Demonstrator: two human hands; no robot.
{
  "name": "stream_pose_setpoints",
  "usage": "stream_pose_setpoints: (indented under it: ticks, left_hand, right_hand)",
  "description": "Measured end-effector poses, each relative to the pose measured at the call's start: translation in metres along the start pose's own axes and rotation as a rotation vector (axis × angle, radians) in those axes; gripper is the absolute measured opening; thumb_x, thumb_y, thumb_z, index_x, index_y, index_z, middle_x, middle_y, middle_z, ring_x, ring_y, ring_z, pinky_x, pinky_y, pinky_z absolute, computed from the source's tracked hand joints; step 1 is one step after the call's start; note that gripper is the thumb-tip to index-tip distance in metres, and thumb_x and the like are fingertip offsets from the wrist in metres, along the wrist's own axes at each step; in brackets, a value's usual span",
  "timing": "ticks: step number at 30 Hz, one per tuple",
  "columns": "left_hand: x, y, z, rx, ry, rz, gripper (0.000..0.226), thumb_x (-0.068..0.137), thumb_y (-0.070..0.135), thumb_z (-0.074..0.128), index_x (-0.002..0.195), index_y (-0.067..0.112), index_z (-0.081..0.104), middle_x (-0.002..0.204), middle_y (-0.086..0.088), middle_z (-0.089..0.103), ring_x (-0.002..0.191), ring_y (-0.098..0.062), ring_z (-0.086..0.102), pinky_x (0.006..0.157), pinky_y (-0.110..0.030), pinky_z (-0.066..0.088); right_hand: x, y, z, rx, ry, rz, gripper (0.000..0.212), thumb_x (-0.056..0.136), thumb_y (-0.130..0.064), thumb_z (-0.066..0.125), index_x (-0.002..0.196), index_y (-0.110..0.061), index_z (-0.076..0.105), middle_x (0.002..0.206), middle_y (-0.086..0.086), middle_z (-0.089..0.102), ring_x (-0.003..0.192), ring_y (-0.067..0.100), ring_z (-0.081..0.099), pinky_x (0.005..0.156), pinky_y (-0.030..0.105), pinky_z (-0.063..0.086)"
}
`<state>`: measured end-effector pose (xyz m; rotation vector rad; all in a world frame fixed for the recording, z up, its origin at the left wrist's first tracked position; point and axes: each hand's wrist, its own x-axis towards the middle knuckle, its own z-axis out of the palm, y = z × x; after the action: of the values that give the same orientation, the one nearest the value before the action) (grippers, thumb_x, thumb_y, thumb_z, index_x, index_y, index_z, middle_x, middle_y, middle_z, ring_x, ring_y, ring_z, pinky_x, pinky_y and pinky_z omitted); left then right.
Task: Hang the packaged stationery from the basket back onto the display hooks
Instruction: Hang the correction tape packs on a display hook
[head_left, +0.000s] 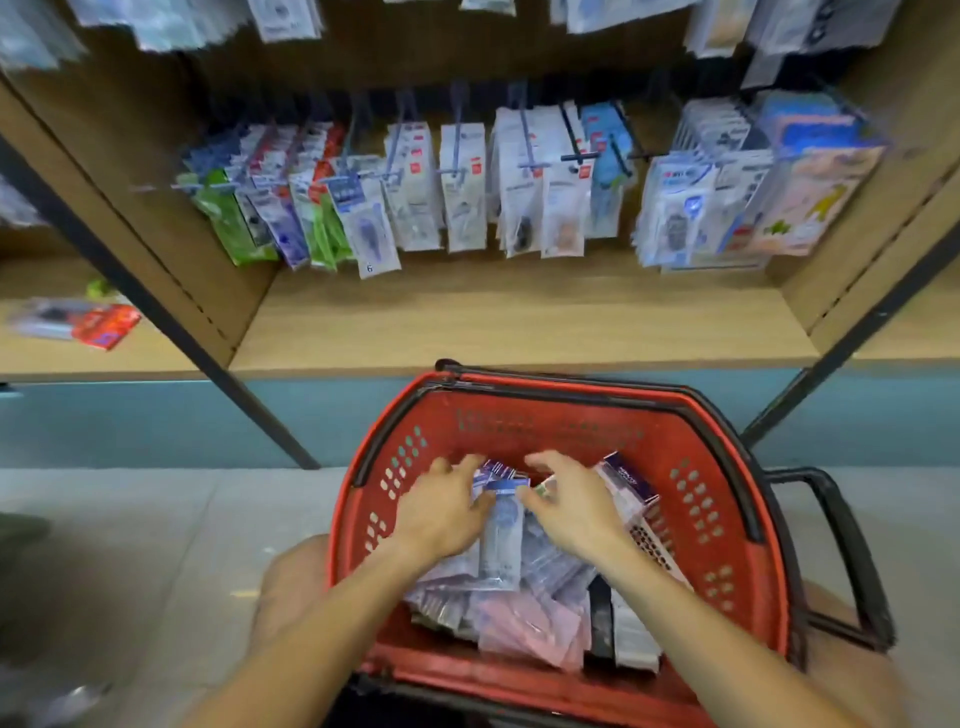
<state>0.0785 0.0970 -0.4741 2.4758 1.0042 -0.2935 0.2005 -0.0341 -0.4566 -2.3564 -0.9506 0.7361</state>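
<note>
While both hands reach into basket (727, 467), blue-topped packet (503, 525) between left grip (441, 512), right grip (574, 512)

Top row of hanging packs (283, 18) cut off by upper edge, blurred. Print on lower hanging packs (462, 192) unreadable through motion blur. Near rim of basket (519, 675) partly covered by forearms. Packets (530, 618) under both hands hidden in part; labels too smeared to read.
</note>
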Motion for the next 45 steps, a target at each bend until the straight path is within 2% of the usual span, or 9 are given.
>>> stream_pose_setpoints:
  ticks: [4,10,17,21,23,26,33,39,45]
  left_hand:
    - [0.01,-0.026,0.031,-0.05,-0.184,-0.295,0.061,0.102,0.04,0.041,0.159,0.022,0.026,0.149,-0.026,0.045,0.134,-0.047,0.051,0.113,-0.049,0.043]
    - [0.016,-0.047,0.051,-0.258,-0.22,-0.336,0.043,0.102,0.025,0.044,0.14,0.011,0.058,0.137,-0.017,0.067,0.126,-0.035,0.064,0.105,-0.037,0.05]
    - [0.006,-0.044,0.049,-0.691,-0.078,-0.266,0.048,0.09,0.003,0.043,0.117,0.032,0.07,0.128,-0.026,0.069,0.121,-0.046,0.063,0.105,-0.052,0.052]
    - [-0.007,-0.037,0.018,-0.817,0.174,-0.308,0.056,0.087,0.03,0.076,0.139,0.017,0.058,0.125,-0.006,0.07,0.108,-0.02,0.068,0.101,-0.038,0.054]
    - [-0.01,-0.028,-0.01,-1.011,0.067,-0.22,0.083,0.074,0.058,0.084,0.14,0.017,0.057,0.13,-0.003,0.07,0.116,-0.021,0.069,0.106,-0.043,0.053]
    - [-0.003,0.002,-0.059,-1.221,-0.111,0.061,0.066,0.084,0.056,0.08,0.138,0.023,0.064,0.135,-0.008,0.07,0.122,-0.028,0.069,0.106,-0.049,0.051]
    - [0.001,0.114,-0.217,-1.212,0.309,0.483,0.047,0.089,0.024,0.079,0.133,0.023,0.064,0.122,0.002,0.077,0.114,-0.017,0.074,0.096,-0.039,0.058]
    - [0.014,0.17,-0.295,-1.12,0.52,0.644,0.048,0.082,0.033,0.086,0.125,0.035,0.064,0.116,0.015,0.076,0.108,-0.004,0.072,0.082,-0.021,0.06]
    - [0.027,0.191,-0.308,-1.085,0.688,0.556,0.069,0.062,0.061,0.093,0.121,0.04,0.064,0.115,0.014,0.075,0.108,-0.008,0.072,0.093,-0.046,0.061]
  right_hand:
    - [0.014,0.005,0.042,-0.052,-0.136,0.237,0.052,0.09,-0.048,0.068,0.126,-0.013,0.057,0.124,0.006,0.068,0.115,0.03,0.064,0.085,0.033,0.052]
    - [0.043,0.007,0.104,0.121,-0.111,0.306,0.092,0.052,-0.078,0.065,0.122,-0.017,0.068,0.121,0.006,0.071,0.111,0.027,0.067,0.092,0.035,0.056]
    - [0.039,-0.005,0.097,0.252,0.035,0.352,0.076,0.079,-0.034,0.084,0.131,-0.011,0.033,0.127,0.015,0.061,0.115,0.036,0.062,0.09,0.038,0.053]
    - [0.026,0.0,0.046,0.504,0.127,0.191,0.064,0.083,-0.024,0.084,0.127,-0.02,0.038,0.118,0.002,0.063,0.111,0.026,0.062,0.091,0.037,0.051]
    - [0.018,-0.009,0.004,0.676,0.177,0.052,0.065,0.08,-0.024,0.088,0.128,-0.024,0.045,0.123,-0.006,0.062,0.117,0.017,0.06,0.096,0.033,0.048]
    - [0.013,-0.037,-0.064,0.823,0.268,-0.14,0.064,0.076,-0.022,0.091,0.126,-0.027,0.051,0.124,-0.008,0.066,0.117,0.01,0.064,0.095,0.025,0.052]
    - [0.009,-0.115,-0.213,0.707,0.755,-0.499,0.103,0.071,-0.021,0.093,0.147,-0.033,0.025,0.118,-0.021,0.06,0.108,-0.013,0.059,0.093,0.017,0.048]
    - [0.026,-0.154,-0.295,0.659,0.891,-0.608,0.058,0.08,-0.043,0.084,0.127,-0.038,0.05,0.134,-0.015,0.052,0.126,0.005,0.049,0.108,0.034,0.042]
    - [0.049,-0.169,-0.333,0.639,0.919,-0.605,0.051,0.082,-0.029,0.085,0.126,-0.031,0.059,0.132,-0.012,0.058,0.124,0.003,0.049,0.11,0.03,0.039]
